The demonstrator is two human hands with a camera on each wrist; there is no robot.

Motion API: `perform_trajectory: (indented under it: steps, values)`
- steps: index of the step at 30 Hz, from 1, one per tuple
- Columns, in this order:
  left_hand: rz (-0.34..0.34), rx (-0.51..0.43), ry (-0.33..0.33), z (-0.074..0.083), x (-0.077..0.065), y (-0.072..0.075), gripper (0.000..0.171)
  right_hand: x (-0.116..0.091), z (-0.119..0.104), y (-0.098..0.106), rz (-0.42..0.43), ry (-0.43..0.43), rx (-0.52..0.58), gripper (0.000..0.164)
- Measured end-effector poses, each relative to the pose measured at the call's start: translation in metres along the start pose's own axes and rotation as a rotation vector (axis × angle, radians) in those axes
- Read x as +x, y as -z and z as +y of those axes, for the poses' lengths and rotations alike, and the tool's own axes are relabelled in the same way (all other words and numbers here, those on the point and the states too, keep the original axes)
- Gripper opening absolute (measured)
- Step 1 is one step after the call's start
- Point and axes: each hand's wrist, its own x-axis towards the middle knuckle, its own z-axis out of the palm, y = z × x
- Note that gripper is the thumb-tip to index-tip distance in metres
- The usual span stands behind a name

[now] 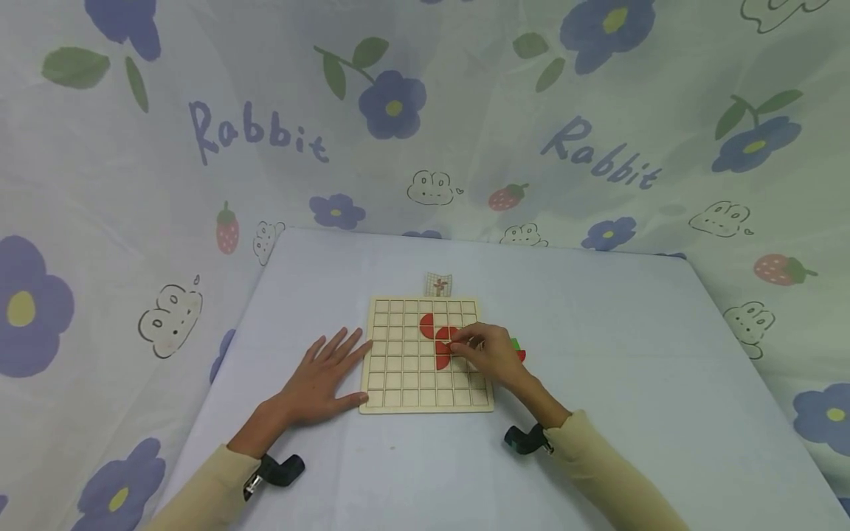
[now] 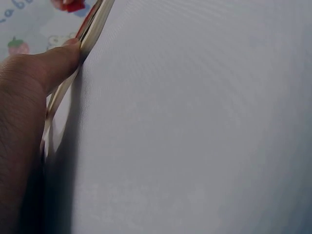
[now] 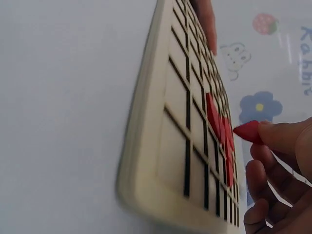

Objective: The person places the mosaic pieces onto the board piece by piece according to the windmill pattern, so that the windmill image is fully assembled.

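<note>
A light wooden grid board [image 1: 393,380] lies on the white table, several red pieces with curved edges [image 1: 427,327] set in its cells right of centre. My left hand [image 1: 322,380] has its fingers spread at the board's left edge; in the left wrist view its thumb [image 2: 61,63] touches the rim. Over the right part of the board, my right hand [image 1: 494,355] pinches a red piece between thumb and finger. The right wrist view shows this pointed red piece [image 3: 248,131] just off the grid surface. Its full outline is partly hidden by the fingertips.
A small card with a printed grid and red figure [image 1: 438,285] stands behind the board. Beyond my right hand lie a green piece [image 1: 515,344] and a red piece [image 1: 521,355], partly hidden by it. A patterned curtain [image 1: 372,177] hangs behind the table.
</note>
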Motion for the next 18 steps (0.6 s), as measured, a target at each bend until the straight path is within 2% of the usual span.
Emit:
perform_trajectory:
  steps: [7, 18]
  values:
    - [0.026, -0.008, -0.013, -0.001, -0.001, 0.000, 0.087, 0.016, -0.011, -0.016, -0.045, -0.032, 0.017, 0.008]
    - [0.015, 0.002, -0.008, 0.000, -0.001, 0.002, 0.087, 0.028, -0.012, -0.034, -0.060, -0.064, -0.121, 0.007]
